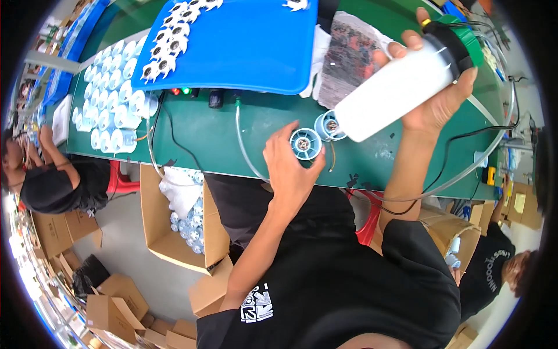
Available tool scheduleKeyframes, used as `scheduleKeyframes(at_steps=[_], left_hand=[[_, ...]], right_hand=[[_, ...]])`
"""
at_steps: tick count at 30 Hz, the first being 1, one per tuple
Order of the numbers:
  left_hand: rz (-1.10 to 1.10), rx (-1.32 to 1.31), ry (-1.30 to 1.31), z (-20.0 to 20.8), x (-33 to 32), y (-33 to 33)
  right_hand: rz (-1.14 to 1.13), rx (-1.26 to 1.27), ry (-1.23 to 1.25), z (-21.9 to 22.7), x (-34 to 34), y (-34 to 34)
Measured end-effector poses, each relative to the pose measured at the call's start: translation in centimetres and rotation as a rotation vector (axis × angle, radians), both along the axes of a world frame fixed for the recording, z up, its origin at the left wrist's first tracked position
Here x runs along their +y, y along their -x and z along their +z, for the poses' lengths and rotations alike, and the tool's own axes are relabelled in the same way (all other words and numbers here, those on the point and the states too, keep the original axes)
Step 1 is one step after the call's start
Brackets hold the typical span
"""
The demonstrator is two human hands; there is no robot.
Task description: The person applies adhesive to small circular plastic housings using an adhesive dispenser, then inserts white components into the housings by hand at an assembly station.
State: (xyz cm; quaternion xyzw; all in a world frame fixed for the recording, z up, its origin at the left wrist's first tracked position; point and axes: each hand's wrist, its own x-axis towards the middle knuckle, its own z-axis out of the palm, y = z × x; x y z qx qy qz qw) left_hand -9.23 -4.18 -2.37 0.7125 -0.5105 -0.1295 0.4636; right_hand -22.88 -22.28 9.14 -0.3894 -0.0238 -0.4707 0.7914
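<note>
My left hand (286, 166) is curled around a light blue round housing (306, 152) with spokes and a metal centre, its open face turned up. Right beside it a second blue housing (321, 123) stands on the green bench, partly covered by the lower end of a white cylinder. That thick white cylinder (389, 96), with a black collar and a green end, is gripped by my right hand (435, 110) and slants down toward the housings. Whether its tip touches the second housing is hidden.
A blue tray (244, 46) holds several white finned wheels (173, 42). Rows of blue housings (110, 93) stand at the left. A clear hose (247, 145) and black cables cross the green bench (221, 125). Below is a cardboard box (157, 232) of parts. Co-workers sit at both sides.
</note>
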Motion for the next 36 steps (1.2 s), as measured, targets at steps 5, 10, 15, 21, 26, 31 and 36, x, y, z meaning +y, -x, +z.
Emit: scheduleKeyframes(at_steps=[5,10,15,21,26,31,36], left_hand=[[0.003,-0.003,-0.003,-0.4,0.2,-0.4],[-0.012,-0.022,0.021,-0.4,0.1,-0.6],[-0.004,-0.029,0.037,-0.8,0.0,-0.5],[-0.006,-0.032,0.032,-0.8,0.0,-0.4],[-0.027,-0.011,0.04,-0.7,-0.1,-0.3],[-0.004,-0.02,0.042,-0.9,0.1,-0.7],[-0.013,-0.005,0.044,-0.7,-0.1,-0.5]], right_hand=[[0.013,0.107,0.116,-3.2,1.0,-3.3],[0.025,-0.048,0.08,-4.6,1.9,-4.0],[-0.04,-0.043,0.174,-5.0,1.4,-3.2],[-0.035,0.042,0.145,-5.1,1.6,-3.0],[0.009,0.097,0.212,-5.0,1.3,-2.6],[-0.003,-0.029,0.237,-5.4,1.6,-3.9],[-0.011,-0.016,0.277,-5.0,1.5,-3.4]])
